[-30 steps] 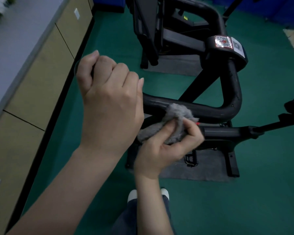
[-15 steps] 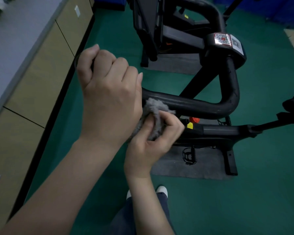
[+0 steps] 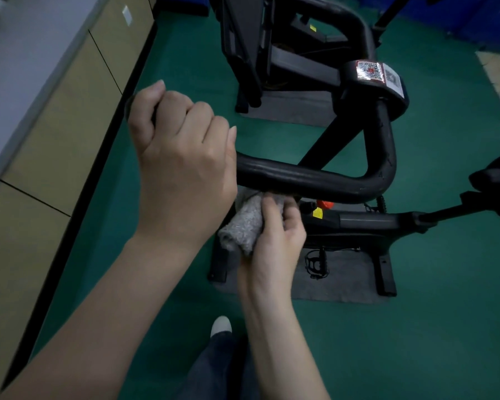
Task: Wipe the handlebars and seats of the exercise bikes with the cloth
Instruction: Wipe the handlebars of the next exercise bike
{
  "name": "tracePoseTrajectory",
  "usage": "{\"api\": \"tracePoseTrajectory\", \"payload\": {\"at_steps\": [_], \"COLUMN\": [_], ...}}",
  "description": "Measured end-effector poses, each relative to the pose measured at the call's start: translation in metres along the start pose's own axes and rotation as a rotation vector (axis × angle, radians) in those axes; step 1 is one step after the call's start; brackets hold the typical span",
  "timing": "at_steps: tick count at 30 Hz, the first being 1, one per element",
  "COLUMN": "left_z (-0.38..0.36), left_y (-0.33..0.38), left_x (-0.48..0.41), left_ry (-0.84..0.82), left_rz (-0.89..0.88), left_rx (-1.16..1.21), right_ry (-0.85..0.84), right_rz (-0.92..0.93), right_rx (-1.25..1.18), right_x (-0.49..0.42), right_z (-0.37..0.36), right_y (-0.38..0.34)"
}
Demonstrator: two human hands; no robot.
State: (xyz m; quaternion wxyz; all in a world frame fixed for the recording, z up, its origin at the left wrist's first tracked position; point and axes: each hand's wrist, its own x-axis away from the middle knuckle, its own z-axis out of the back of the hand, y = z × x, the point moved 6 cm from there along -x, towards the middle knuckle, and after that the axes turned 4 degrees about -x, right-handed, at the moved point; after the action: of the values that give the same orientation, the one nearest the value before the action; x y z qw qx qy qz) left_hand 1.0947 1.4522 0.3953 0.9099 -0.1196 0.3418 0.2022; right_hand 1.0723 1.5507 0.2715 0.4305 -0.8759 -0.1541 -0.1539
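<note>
The right hand point(image 3: 272, 246) has slid the grey cloth point(image 3: 243, 226) under the handlebar point(image 3: 315, 183), towards the left hand point(image 3: 182, 168). Its grip pinches the cloth; the left grip curls round the bar's end. The seat point(image 3: 497, 173) likely remains.

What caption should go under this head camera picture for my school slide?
Left hand grips the black handlebar while the right hand holds a grey cloth against its lower edge.
</note>
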Motion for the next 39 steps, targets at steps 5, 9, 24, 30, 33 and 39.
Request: {"api": "tracePoseTrajectory", "payload": {"at_steps": [5, 9, 24, 30, 33, 39], "left_z": [0.0, -0.001, 0.0, 0.0, 0.001, -0.015], "left_y": [0.001, 0.0, 0.0, 0.003, 0.017, 0.057], "left_x": [0.0, 0.0, 0.0, 0.001, 0.002, 0.021], "left_ry": [0.006, -0.001, -0.01, -0.065, -0.075, -0.228], "left_rz": [0.0, -0.011, -0.013, -0.015, -0.047, -0.096], "left_rx": [0.0, -0.012, -0.019, 0.003, 0.101, 0.255], "right_ry": [-0.187, -0.237, -0.191, -0.118, -0.054, -0.187], "right_rz": [-0.123, -0.225, -0.151, -0.162, -0.09, -0.162], "right_rx": [-0.117, -0.161, -0.092, -0.114, -0.134, -0.002], "right_x": [0.017, 0.028, 0.007, -0.002, -0.009, -0.005], "right_z": [-0.014, -0.019, -0.002, 0.01, 0.024, 0.02], "right_y": [0.01, 0.016, -0.009, -0.027, -0.044, -0.044]}}
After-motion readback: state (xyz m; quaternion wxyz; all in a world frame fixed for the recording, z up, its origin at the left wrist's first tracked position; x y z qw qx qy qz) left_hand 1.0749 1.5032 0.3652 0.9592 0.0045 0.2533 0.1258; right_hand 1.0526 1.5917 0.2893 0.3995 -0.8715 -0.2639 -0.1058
